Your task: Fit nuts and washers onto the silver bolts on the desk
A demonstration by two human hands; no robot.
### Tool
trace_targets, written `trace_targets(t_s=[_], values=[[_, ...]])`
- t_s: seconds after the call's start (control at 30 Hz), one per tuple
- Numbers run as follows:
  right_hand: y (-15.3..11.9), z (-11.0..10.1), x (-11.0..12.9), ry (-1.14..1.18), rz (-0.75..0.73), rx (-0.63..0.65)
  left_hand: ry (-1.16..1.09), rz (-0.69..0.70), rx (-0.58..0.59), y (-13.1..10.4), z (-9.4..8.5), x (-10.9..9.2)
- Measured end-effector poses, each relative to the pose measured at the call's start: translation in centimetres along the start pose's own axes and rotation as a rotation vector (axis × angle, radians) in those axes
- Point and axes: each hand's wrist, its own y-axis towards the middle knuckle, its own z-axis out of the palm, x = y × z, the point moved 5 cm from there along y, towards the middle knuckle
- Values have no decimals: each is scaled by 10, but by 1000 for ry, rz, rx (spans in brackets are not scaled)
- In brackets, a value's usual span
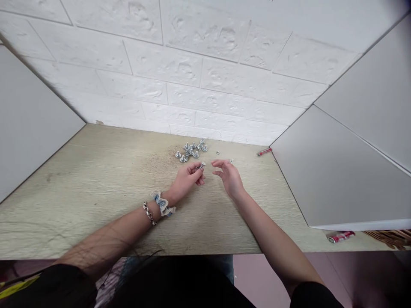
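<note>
My left hand point(189, 177) is closed on a small silver bolt point(202, 165), pinched between thumb and fingers with one end poking out. Just to the right, my right hand point(229, 177) has its thumb and fingers apart with nothing visible between them. A gap separates it from the bolt. Past the left hand, several silver bolts with washers point(190, 151) stand and lie in a cluster. One loose nut point(218, 152) lies beyond the gap between my hands. Behind the right fingertips shows a small shiny piece point(231, 161), partly hidden and too small to name.
The wooden tabletop point(122, 179) ends at a white brick-patterned wall point(183, 64). A red battery point(263, 152) lies by the right-hand grey panel point(321, 167); another red battery point(341, 237) lies near the front edge. Brown sticks point(390, 238) are at the far right.
</note>
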Motion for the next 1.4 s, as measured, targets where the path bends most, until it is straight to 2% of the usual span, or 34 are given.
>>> trace_targets(t_s=[0.13,0.27,0.37,0.53,0.7,0.93,1.13,1.27,1.4], values=[[1,7,-6,-119,8,123,30,3,29,1,0,3],[2,8,-16,-94,3,136,58,-29,38,4,0,9],[2,9,-18,-100,-11,165,71,-51,87,7,2,14],[0,15,-16,-286,-95,214,176,-31,146,8,3,19],[-5,18,-17,-509,-202,270,365,55,177,3,3,15],[-5,17,-20,-489,-109,345,422,91,208,2,5,12],[-3,16,-22,-534,-101,268,393,39,166,4,5,14],[0,13,-24,-682,-165,196,309,-22,104,4,4,17],[1,12,-21,-831,-252,202,260,-60,91,4,4,19]])
